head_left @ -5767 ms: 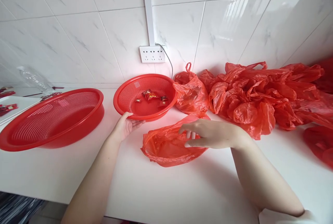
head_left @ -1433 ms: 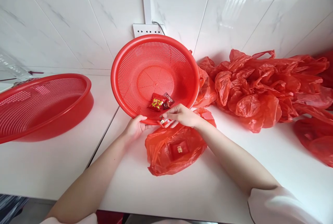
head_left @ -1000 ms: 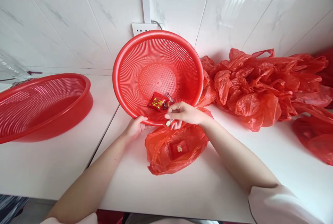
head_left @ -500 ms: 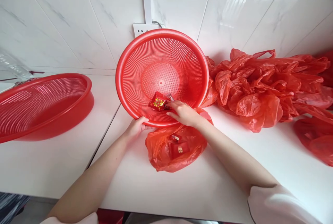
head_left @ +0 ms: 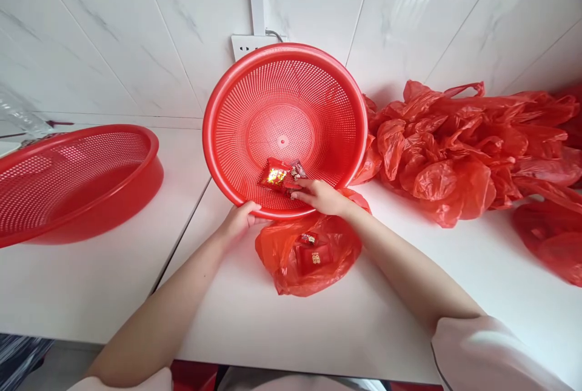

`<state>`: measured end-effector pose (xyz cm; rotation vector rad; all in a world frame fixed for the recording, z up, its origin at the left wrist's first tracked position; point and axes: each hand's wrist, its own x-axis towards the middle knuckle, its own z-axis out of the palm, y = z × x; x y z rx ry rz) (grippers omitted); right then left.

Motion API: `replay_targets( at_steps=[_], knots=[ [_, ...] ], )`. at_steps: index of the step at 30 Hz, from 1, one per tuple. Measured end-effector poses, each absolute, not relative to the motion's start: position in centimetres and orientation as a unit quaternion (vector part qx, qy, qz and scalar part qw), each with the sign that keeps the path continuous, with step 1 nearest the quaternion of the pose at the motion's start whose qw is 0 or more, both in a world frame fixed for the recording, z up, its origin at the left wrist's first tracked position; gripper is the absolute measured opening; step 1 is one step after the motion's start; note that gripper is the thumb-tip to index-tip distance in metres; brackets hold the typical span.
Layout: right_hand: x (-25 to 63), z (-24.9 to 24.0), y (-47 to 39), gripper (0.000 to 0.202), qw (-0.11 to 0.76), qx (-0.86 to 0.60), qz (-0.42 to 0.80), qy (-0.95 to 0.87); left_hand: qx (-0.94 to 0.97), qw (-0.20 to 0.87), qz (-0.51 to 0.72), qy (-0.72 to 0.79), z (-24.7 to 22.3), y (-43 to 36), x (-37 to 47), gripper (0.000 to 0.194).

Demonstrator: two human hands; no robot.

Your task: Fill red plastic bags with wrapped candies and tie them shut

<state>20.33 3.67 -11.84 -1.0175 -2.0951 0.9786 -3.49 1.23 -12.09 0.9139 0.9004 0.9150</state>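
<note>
Apparently palm-down, right hand (head_left: 325, 196)

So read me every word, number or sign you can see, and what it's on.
"囍", apparently, in gold on the square red packet in the red plastic bag.
Too small to read: pale print on the smaller packet behind it.
Washed out by glare: gold print on the glossy red packet in the tilted red colander.
Too blurred: print on the dark wrapper beside that.

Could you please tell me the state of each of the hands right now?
Left hand: closed on the tilted red basket's rim.
Right hand: at the small packets; grip cannot be told.
</note>
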Motion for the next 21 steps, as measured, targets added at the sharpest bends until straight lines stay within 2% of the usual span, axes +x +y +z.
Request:
replay_targets(
  at_steps=[3, 6, 13, 21],
  knots=[
    [20.4, -11.8, 4.0, 0.042, 0.349, -0.384, 0.56, -0.646, 0.413, 0.705, 0.407, 0.408, -12.3, 1.3, -3.6, 0.029],
    [20.4, -11.4, 3.8, 0.043, 0.361, -0.366, 0.644, -0.567, 0.411, 0.71, 0.409, 0.4, -12.4, 1.3, -3.6, 0.032],
    [20.3, -9.7, 2.8, 0.034, 0.404, -0.339, 0.689, -0.497, 0.412, 0.712, 0.412, 0.392, -12.6, 1.6, -3.7, 0.037],
    [20.1, -9.0, 2.5, 0.034, 0.412, -0.348, 0.639, -0.549, 0.415, 0.708, 0.413, 0.395, -12.5, 1.4, -3.7, 0.039]
  ],
)
